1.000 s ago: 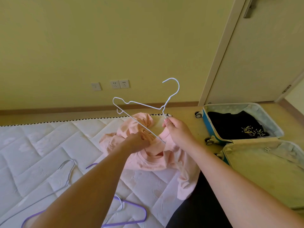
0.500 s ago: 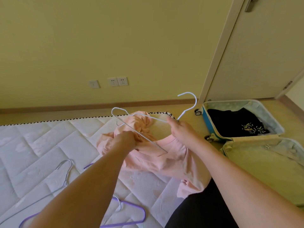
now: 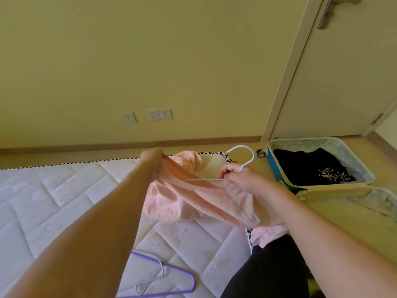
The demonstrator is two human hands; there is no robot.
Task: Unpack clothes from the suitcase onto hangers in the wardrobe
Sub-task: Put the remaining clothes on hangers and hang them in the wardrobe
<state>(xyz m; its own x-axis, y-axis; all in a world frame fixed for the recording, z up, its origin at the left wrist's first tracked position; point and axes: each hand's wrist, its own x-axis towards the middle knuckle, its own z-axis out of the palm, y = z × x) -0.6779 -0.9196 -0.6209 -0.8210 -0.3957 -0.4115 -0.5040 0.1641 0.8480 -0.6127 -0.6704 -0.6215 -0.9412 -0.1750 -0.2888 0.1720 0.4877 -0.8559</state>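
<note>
No readable brand or label is seen; only a small yellow and white print (image 3: 328, 173), too blurred to be read, is borne by the black garment (image 3: 309, 164) lying in the far half of the open suitcase (image 3: 277, 168). One suitcase is counted, set on the floor to the right of the mattress (image 3: 53, 201), with one wheel (image 3: 261, 153) showing at its far corner.

One pink shirt (image 3: 193, 201) is held up over the mattress edge. Its cloth is gripped by the left hand (image 3: 151, 160), the fingers being curled round a bunched fold at the raised left end. One white hanger (image 3: 247, 158) is pinched at its neck by the right hand (image 3: 240, 179), between thumb and fingertips; its hook rises above the fist, and a short length of its wire is seen lying across the shirt, the rest being hidden in the cloth.

Two more hangers are counted on the mattress near the bottom edge: a purple hanger (image 3: 182, 274) and a pale wire hanger (image 3: 159, 276) lying across it.

Three wall plates (image 3: 159, 114) are counted on the yellow wall. One door (image 3: 343, 72) with one handle (image 3: 330, 9) stands at the right.
</note>
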